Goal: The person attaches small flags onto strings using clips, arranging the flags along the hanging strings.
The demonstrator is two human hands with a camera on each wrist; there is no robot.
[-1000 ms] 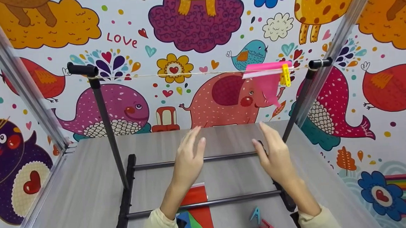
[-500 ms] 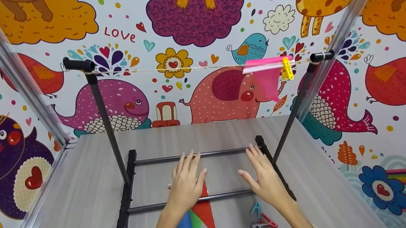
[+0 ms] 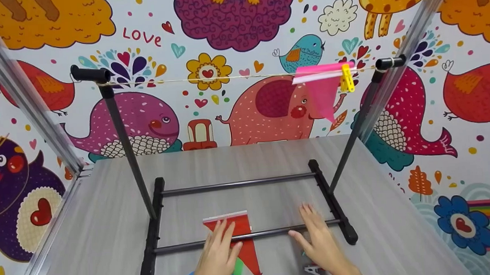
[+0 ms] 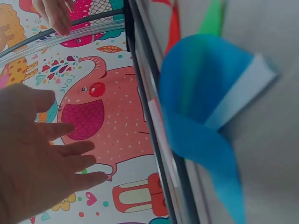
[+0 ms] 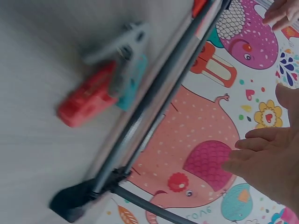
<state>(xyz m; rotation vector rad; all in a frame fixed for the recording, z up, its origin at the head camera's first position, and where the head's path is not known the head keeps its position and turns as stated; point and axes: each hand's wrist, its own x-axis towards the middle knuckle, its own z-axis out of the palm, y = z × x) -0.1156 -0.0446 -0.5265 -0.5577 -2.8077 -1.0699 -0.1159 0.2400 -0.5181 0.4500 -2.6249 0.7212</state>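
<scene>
Our left hand (image 3: 218, 253) and right hand (image 3: 321, 241) grip nothing, fingers extended, and we see a tapering, white-edged red flag (image 3: 240, 222) and a curled blue flag (image 4: 187, 130).

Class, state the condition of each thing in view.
String: stretched taut
Pink flag: hanging from string
Yellow clip: clamped on pink flag
Red flag: lying, partly hidden
Blue flag: curled
Green flag: partly covered
Red clip: loose
Gray clip: loose
Teal clip: loose
Stand: upright
Left hand: empty
Right hand: empty
</scene>
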